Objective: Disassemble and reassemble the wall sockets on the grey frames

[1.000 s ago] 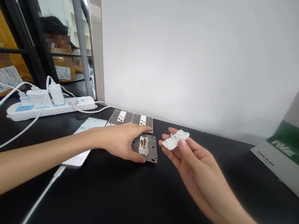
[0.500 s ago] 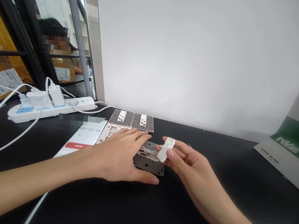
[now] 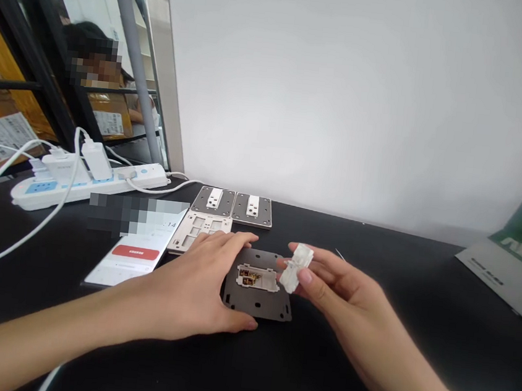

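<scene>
A dark grey socket plate (image 3: 257, 294) lies face down on the black table, its white module with brass contacts (image 3: 252, 276) exposed. My left hand (image 3: 195, 288) rests on the plate's left edge, fingers and thumb spread around it. My right hand (image 3: 330, 284) hovers just right of the plate and pinches a small white plastic cover piece (image 3: 294, 269) between thumb and fingers.
Two grey socket plates (image 3: 234, 205) and a beige frame (image 3: 199, 226) lie behind. A phone (image 3: 129, 250) lies to the left, with a white power strip (image 3: 85, 180) and cables beyond. A green and white box (image 3: 515, 259) stands at the right. A person sits behind the glass at left.
The grey plate has been drawn nearer to me and turned by my left hand. My right hand has brought the white piece down close to the plate's right side.
</scene>
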The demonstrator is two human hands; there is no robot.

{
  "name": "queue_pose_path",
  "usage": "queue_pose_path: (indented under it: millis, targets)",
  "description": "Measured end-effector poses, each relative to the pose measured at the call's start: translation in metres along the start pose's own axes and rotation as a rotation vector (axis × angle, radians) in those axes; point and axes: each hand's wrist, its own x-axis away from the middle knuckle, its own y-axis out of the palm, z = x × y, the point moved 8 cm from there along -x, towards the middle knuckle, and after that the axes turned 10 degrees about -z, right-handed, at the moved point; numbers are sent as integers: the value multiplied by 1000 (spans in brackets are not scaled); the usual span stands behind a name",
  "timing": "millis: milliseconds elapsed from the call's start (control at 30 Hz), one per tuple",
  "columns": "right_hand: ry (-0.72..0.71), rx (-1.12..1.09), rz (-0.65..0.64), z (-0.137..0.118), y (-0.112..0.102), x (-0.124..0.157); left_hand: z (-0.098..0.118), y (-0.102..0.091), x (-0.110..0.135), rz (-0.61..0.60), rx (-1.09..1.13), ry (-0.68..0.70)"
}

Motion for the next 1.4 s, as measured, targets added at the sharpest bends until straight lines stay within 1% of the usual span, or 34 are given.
queue_pose_path:
  millis: [67, 167, 233, 333, 500, 567, 667, 767, 833, 967, 1033, 1200, 1400]
  targets:
    - [-25, 71, 45, -4, -8, 1, 0, 1, 5, 24, 29, -2]
    - [-26, 137, 47, -3, -11, 0, -1, 4, 10, 25, 88, -3]
    - [-20, 153, 31, 0, -8, -2, -2, 6, 10, 6, 132, -17]
    - [-12, 166, -3, 5, -2, -4, -5, 6, 11, 12, 152, -37]
    - [1, 202, -48, 8, 4, -2, 1, 4, 14, 30, 162, -40]
    - [3, 241, -73, 8, 6, -1, 3, 3, 16, -5, 212, -79]
    - [-11, 286, -94, 7, 9, 0, 5, 4, 19, -89, 321, -140]
    - [-22, 303, -98, 8, 10, 0, 7, 7, 20, -142, 418, -158]
    - [-23, 301, -104, 9, 11, 0, 7, 7, 20, -129, 410, -154]
    - [-31, 332, -120, 9, 13, 0, 9, 0, 20, -21, 283, -126]
    - [-45, 375, -122, 7, 14, 0, 9, 0, 20, 4, 256, -121]
    - [-93, 458, -128, 4, 14, 2, 8, -1, 20, 12, 248, -119]
    - [-172, 609, -142, -4, 18, 4, 14, -4, 20, 5, 238, -147]
